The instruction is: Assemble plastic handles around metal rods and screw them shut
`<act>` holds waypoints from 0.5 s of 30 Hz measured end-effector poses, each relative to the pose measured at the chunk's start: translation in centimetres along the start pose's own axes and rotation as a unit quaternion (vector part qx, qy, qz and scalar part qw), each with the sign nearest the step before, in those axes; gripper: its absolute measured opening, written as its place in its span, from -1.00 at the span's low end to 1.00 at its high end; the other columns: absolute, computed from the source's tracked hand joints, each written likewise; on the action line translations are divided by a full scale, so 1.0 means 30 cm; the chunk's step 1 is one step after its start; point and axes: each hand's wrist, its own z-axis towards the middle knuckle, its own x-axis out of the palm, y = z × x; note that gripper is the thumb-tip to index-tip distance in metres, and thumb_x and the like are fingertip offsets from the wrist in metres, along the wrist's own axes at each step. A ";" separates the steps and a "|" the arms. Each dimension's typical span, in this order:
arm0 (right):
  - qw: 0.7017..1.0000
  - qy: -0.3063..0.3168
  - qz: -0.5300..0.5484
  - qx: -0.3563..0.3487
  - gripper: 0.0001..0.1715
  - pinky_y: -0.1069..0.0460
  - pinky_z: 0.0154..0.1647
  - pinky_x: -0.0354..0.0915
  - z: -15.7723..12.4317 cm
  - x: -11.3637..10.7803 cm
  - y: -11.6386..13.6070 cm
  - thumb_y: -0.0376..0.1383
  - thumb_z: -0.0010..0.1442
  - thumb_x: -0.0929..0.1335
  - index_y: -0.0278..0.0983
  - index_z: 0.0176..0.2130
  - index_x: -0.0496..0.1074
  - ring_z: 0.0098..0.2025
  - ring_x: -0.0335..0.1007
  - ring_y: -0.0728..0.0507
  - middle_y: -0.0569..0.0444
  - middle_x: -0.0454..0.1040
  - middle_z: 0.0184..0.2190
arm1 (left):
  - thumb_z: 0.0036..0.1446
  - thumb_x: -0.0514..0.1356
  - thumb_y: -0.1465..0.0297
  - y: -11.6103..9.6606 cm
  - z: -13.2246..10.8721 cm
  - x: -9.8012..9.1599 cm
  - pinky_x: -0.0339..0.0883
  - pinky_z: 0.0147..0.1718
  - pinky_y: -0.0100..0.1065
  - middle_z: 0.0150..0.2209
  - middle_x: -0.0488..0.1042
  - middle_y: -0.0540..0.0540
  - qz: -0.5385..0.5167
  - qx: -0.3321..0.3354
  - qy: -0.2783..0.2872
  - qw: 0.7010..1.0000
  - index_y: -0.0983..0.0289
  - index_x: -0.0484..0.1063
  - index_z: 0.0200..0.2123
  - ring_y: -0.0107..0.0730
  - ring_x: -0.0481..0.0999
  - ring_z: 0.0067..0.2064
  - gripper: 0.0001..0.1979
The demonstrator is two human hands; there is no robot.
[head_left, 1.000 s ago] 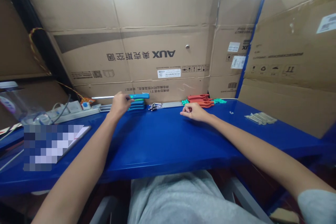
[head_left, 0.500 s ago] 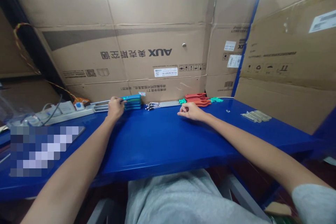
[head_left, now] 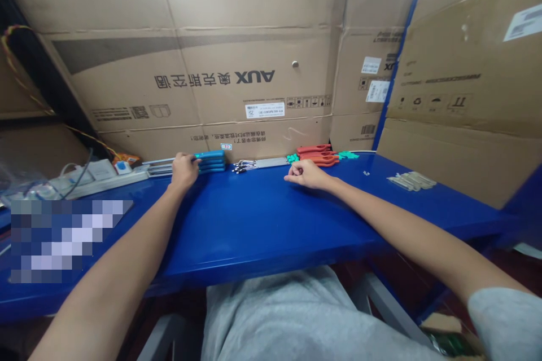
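At the back left of the table, a stack of blue-handled tools point(head_left: 215, 161) lies with long pale shafts pointing left. My left hand point(head_left: 185, 172) is closed on the top blue-handled tool, around where handle and shaft meet. My right hand point(head_left: 307, 174) rests low over the table with its fingers curled in; whether anything is in them I cannot make out. Just behind it lie several red-orange handles point(head_left: 317, 157) with green pieces point(head_left: 292, 158) at their left end. Between the hands, flat grey strips point(head_left: 271, 162) end in a bunch of thin black-and-white tips point(head_left: 244, 166).
A white power strip point(head_left: 105, 181) with plugs runs along the left back. Pale slim pieces point(head_left: 411, 181) lie on the right of the blue table point(head_left: 245, 225), near small white bits point(head_left: 366, 173). Cardboard sheets point(head_left: 212, 0) wall the back and right.
The camera view has shifted slightly, moving the scene a little up and left. Both hands keep nearly the same place and pose.
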 end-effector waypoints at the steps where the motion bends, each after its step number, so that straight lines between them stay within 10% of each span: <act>1: 1.000 0.000 -0.001 -0.001 -0.38 0.06 -0.44 0.10 0.001 0.000 -0.002 0.09 -0.06 0.38 -0.22 -0.61 -0.02 -0.52 0.13 0.01 0.06 0.41 -0.55 | 0.09 0.06 0.33 0.000 -0.001 0.000 0.30 -0.02 -0.20 -0.22 0.43 0.26 0.004 0.002 -0.001 1.000 0.30 0.47 -0.36 -0.08 0.42 -0.08 -0.77; 15: 1.000 0.009 -0.004 0.004 -0.42 0.07 -0.45 0.08 -0.002 0.006 -0.009 0.03 -0.06 0.38 -0.22 -0.61 -0.02 -0.53 0.09 0.02 0.10 0.35 -0.58 | 0.08 0.09 0.41 0.013 0.000 0.001 0.31 -0.05 -0.10 -0.35 0.42 0.32 -0.017 0.016 0.010 1.000 0.40 0.48 -0.42 0.04 0.42 -0.08 -0.79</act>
